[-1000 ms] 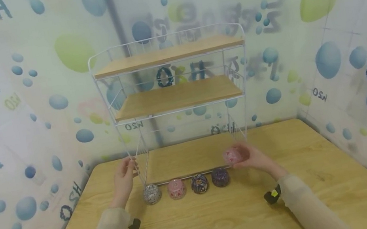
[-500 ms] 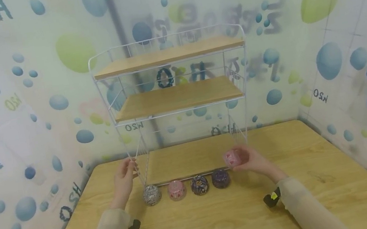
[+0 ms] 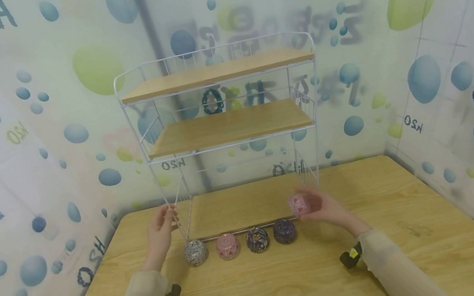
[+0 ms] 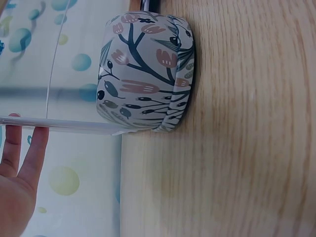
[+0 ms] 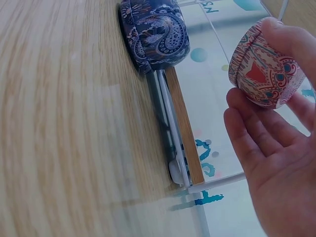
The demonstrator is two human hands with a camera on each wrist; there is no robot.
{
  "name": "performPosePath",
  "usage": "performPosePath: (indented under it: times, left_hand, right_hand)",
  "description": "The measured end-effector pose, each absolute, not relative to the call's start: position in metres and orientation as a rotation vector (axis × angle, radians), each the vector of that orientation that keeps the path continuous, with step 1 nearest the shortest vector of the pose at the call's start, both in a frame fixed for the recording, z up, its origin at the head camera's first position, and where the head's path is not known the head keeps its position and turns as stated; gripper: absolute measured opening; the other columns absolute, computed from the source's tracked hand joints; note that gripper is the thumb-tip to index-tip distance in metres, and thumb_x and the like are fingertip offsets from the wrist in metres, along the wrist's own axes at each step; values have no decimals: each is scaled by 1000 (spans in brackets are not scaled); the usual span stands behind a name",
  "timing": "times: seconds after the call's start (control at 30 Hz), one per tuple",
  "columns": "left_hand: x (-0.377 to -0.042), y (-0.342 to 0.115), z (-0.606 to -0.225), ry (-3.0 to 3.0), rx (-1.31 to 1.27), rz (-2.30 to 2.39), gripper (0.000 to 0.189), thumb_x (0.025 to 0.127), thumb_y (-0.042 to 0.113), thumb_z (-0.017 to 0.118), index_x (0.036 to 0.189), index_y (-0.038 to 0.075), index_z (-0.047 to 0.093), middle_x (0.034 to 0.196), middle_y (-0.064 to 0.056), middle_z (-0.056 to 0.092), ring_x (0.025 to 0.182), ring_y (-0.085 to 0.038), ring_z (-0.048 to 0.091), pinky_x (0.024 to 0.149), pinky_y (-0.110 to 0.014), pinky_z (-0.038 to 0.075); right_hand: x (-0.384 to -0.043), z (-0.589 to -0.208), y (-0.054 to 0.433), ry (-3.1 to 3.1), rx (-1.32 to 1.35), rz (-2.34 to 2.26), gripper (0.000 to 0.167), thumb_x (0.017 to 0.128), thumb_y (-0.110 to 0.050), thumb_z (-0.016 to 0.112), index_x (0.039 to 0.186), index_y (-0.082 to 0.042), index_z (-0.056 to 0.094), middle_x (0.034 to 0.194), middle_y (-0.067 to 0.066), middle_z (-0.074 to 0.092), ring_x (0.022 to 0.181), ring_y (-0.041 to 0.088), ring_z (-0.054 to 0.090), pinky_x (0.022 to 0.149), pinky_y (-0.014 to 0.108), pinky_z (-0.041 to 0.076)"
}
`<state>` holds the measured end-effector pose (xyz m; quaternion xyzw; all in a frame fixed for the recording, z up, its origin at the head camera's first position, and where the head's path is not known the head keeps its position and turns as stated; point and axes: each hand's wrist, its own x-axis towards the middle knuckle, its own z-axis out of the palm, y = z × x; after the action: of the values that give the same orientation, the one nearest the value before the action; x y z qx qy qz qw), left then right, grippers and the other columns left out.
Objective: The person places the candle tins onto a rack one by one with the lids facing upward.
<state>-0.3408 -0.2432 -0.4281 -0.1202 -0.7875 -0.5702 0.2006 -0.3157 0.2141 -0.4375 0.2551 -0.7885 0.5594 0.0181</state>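
My right hand (image 3: 322,205) holds a small round pink patterned tin (image 3: 299,205), with thumb and fingers about its sides. In the right wrist view the tin (image 5: 269,66) shows red hearts and blue scrolls, held off the table. My left hand (image 3: 160,232) grips the front left post of a white wire shelf rack (image 3: 229,143); in the left wrist view two fingertips meet the post (image 4: 74,124). Along the rack's front edge stand a white floral tin (image 3: 195,253), a pink tin (image 3: 228,246), a dark floral tin (image 3: 257,239) and a dark purple tin (image 3: 285,231).
The rack carries a wooden top board (image 3: 218,72), a middle board (image 3: 231,125) and a bottom board (image 3: 241,204). It stands near the back of a wooden table (image 3: 264,288). Walls with printed bubbles (image 3: 111,175) enclose the table behind and at both sides.
The pink tin in my right hand has tilted slightly and its patterned side faces the head camera more. My left hand stays on the post, and the row of tins has not moved.
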Motion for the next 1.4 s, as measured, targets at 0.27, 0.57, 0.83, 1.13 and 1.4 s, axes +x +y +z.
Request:
performPosePath:
  times: [0.27,0.57,0.83,1.13,1.4]
  left_hand:
    - [-336,-241,-423,-2194,-351,-1607,35,105,22,43,122,-7,52,106,-21,55,93,-16,57,79,-30,57]
    - [-343,-243,-428,-2196,-311,-1604,28,105,19,43,119,-3,53,104,-15,56,94,-18,58,80,-36,58]
    - [-324,-233,-408,-2188,-380,-1595,23,105,11,43,115,-6,53,101,-20,55,94,-27,59,81,-48,57]
    - [-332,-237,-417,-2153,-374,-1629,21,104,10,44,113,-5,54,99,-15,56,93,-25,59,79,-43,58]
    - [-345,-244,-432,-2147,-374,-1591,26,105,19,44,115,-2,54,104,-21,55,92,-19,60,76,-32,59]
  right_hand:
    - [-327,-452,218,-2465,768,1701,72,76,-7,81,137,4,45,122,24,57,112,38,54,96,46,48]
    - [-318,-441,213,-2510,727,1624,67,76,-3,80,133,8,46,116,24,59,107,39,56,90,49,51]
    - [-333,-461,219,-2512,701,1629,68,75,-10,84,132,1,48,115,18,60,105,33,58,86,39,54]
    - [-335,-461,221,-2539,639,1572,75,72,-19,86,134,0,47,124,20,57,111,35,55,96,51,47]
    - [-328,-451,219,-2494,657,1673,71,75,-5,82,134,5,44,124,24,55,110,38,56,91,40,52]
